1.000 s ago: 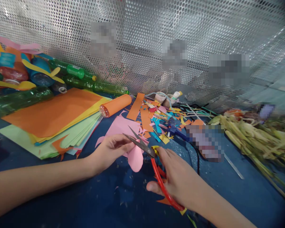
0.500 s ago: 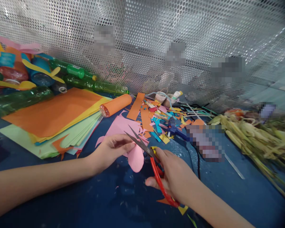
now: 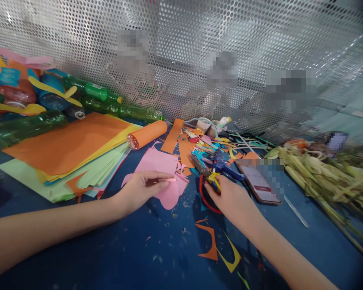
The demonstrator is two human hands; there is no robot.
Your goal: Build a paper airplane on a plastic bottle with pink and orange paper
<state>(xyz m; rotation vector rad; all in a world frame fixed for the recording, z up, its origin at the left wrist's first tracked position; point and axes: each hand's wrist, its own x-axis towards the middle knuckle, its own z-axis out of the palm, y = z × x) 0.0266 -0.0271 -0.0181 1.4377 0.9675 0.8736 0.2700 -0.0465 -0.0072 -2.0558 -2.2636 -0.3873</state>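
My left hand [image 3: 147,187] is closed in a pinch on a pink paper cutout [image 3: 170,198] whose rounded end hangs below the fingertips. A larger pink sheet [image 3: 157,160] lies just behind it on the blue table. My right hand [image 3: 234,199] grips the scissors [image 3: 206,192] by their red and yellow handles, at the right of the cutout. The blades point away to the upper left and look slightly blurred, lying close together. Right beside the scissors is a blue glue gun [image 3: 225,167]. Part of the handles is hidden by my fingers.
Coloured sheets [image 3: 75,141] are stacked at left, beside an orange-wrapped bottle [image 3: 148,135]. Green bottles [image 3: 139,112] lie along the perforated metal screen [image 3: 181,48]. Paper scraps [image 3: 213,241] lie in front; a phone [image 3: 258,183] and dried husks [image 3: 323,177] are at right.
My right hand has moved the scissors away from the pink cutout, to the right and toward the glue gun; the blades have closed. My left hand has turned the cutout slightly.
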